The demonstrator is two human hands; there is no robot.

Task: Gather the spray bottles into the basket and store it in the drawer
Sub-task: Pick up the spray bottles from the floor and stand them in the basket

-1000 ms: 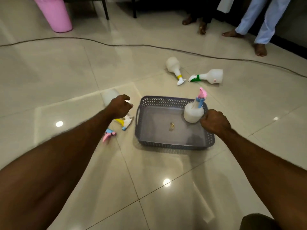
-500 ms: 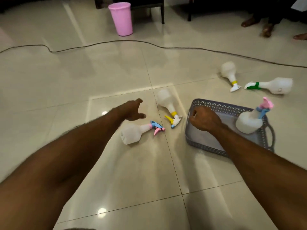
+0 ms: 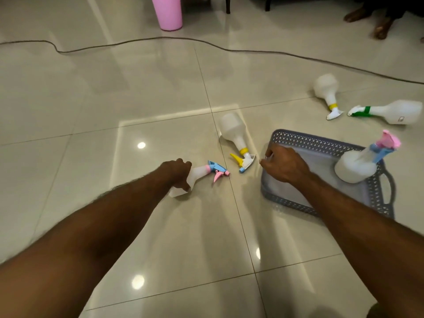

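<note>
A grey perforated basket [image 3: 309, 140] sits on the tiled floor at the right, with one white spray bottle with a pink and blue head [image 3: 358, 164] standing in its far right corner. My left hand [image 3: 177, 172] is closed around the body of a lying white bottle with a blue and pink trigger [image 3: 206, 171]. My right hand [image 3: 283, 164] hovers over the basket's left end, fingers curled, holding nothing I can see. A bottle with a yellow trigger [image 3: 234, 131] lies between my hands. Two more bottles lie beyond the basket, one yellow-collared [image 3: 327, 90], one green-collared [image 3: 394, 111].
A dark cable [image 3: 160, 39] snakes across the floor further back. A pink bin [image 3: 167, 11] stands at the top, beside dark furniture legs [image 3: 227, 5]. A person's bare feet [image 3: 367, 19] are at the top right. No drawer is in view.
My left hand has dropped from open above the floor onto the pink-and-blue bottle and closed on it. The view has swung left, and my right hand moved from the basket's right side to its left end.
</note>
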